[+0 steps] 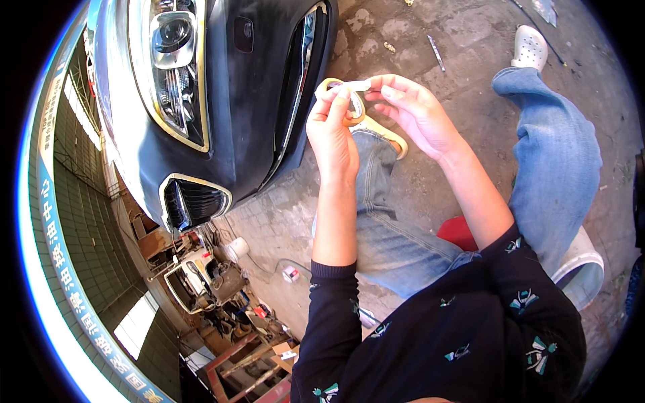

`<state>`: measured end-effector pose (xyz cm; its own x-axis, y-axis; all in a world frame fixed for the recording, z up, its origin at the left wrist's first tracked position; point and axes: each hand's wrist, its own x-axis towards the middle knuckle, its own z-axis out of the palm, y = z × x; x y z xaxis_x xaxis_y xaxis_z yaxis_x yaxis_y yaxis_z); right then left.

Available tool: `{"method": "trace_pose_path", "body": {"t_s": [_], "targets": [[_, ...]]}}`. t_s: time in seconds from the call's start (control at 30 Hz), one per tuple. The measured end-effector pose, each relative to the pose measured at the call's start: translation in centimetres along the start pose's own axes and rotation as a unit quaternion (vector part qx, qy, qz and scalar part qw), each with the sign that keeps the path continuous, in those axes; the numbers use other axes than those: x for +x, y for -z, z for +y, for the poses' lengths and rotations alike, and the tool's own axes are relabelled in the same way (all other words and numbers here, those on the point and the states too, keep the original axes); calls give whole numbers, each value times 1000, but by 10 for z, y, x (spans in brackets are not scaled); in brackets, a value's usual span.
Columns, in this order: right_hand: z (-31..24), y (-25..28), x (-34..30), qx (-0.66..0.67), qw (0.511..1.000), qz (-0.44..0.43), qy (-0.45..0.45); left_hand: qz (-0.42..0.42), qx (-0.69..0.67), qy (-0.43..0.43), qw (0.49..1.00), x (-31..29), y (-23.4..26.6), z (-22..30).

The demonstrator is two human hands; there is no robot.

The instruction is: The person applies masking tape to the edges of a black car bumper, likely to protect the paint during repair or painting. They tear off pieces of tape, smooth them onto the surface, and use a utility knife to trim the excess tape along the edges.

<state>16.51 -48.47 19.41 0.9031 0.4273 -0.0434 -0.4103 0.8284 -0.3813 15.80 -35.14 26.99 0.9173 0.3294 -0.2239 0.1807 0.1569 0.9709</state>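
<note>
At the far left of the view the dark car bumper (pixel 222 101) stands close, its headlight (pixel 176 60) and lower grille opening (pixel 195 200) edged in pale masking, with workshop clutter (pixel 222 295) spread on the ground below it. Just right of the bumper, the left hand (pixel 332 131) is raised and closed around a small roll of masking tape (pixel 349 101), thumb and fingers pinching its rim. A short white strip of tape (pixel 356 85) runs from the roll across to the right hand (pixel 413 111), whose fingertips nip the free end while the other fingers stay loosely curled. Both hands hover over the person's jeans-clad knee (pixel 376 201) and the paved floor (pixel 457 60); farther right the other leg (pixel 557 154) ends in a white clog (pixel 531 47). To do this well, it seems wise to keep the roll steady, draw the strip out straight and taut, and hold the sticky side away from fingers and cloth so that it does not fold on itself.
</note>
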Motion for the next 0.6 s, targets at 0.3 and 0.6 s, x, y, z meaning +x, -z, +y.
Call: {"method": "trace_pose_path", "body": {"t_s": [0.3, 0.6], "targets": [[15, -10, 1, -299, 927, 202, 105, 107, 56, -69, 990, -2, -6, -11], [19, -16, 19, -620, 593, 198, 473, 116, 30, -23, 993, -4, -13, -10]]}}
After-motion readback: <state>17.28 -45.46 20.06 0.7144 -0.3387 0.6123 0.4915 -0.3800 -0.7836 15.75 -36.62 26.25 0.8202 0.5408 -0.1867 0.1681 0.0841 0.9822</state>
